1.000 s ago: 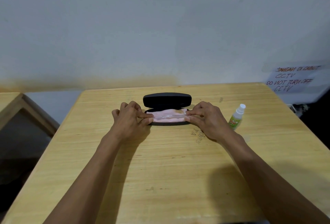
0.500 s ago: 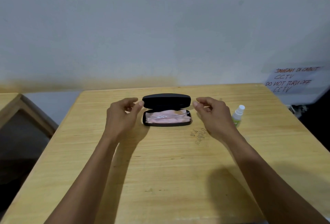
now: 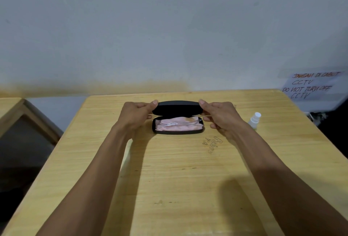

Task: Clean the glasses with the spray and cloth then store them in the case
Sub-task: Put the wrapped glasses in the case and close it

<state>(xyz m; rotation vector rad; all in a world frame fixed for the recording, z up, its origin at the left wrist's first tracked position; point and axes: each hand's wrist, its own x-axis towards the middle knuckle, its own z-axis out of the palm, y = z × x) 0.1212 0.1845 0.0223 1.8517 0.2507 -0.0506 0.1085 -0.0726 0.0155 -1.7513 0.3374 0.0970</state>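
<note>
Two hands at the ends of an open glasses case lid

Two bare arms reach forward across a pale wooden table (image 3: 169, 188) toward a black glasses case (image 3: 178, 132) lying near the table's far edge, straight ahead of the person. Its long axis runs left to right, so one end faces each hand and neither hand is noticeably nearer.

Starting at the left, the left hand (image 3: 134, 116) pinches the left end of the raised lid (image 3: 177, 107), thumb tip on the top corner and the other fingers curled beneath. The lid stands up behind the tray, hinged along the far side.

In the open tray lie clear-framed glasses (image 3: 180, 123) on top of a folded pink cloth (image 3: 175, 127), both lengthwise in the case. The storing looks nearly finished; closing would likely mean tipping the lid toward the person evenly from both ends.

The right hand (image 3: 221, 116) mirrors the left, pinching the lid's right end with its remaining fingers loosely curled.

Handwriting inked on the tabletop (image 3: 212, 144) near the right wrist is not legible. Further right stands a small white spray bottle (image 3: 254, 120), its label hidden. On the wall at far right, a paper sign (image 3: 310, 86) reads "JANGAN DI CABUT CCTV, DO NOT TURN OFF CCTV".
</note>
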